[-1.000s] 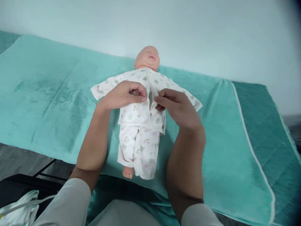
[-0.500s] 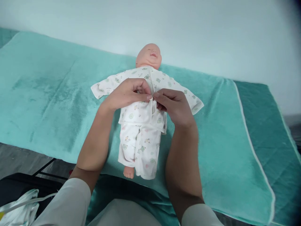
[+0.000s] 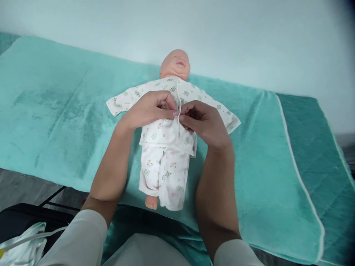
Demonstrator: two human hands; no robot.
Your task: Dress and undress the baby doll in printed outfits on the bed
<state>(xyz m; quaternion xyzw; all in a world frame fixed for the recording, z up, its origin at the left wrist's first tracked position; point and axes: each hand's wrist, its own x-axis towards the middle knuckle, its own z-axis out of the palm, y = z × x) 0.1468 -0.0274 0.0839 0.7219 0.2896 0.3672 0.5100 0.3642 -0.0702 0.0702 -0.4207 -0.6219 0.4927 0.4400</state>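
A baby doll [image 3: 175, 63] lies on its back on a teal towel [image 3: 63, 111], head toward the wall. It wears a white printed shirt [image 3: 163, 131] and matching trousers [image 3: 163, 173]; one bare foot [image 3: 151, 202] shows. My left hand [image 3: 149, 109] pinches the left edge of the shirt front at the doll's chest. My right hand [image 3: 203, 123] pinches the right edge. The fingertips of both hands meet at the shirt's middle opening, pressing the two edges together.
The towel covers a table against a pale wall. A darker teal quilted cover [image 3: 318, 147] lies to the right of the towel. At the bottom left a white plastic bag [image 3: 22, 245] rests on something black.
My two hands have come together at the chest. The gap in the shirt front seen earlier is now pinched shut between my fingertips.
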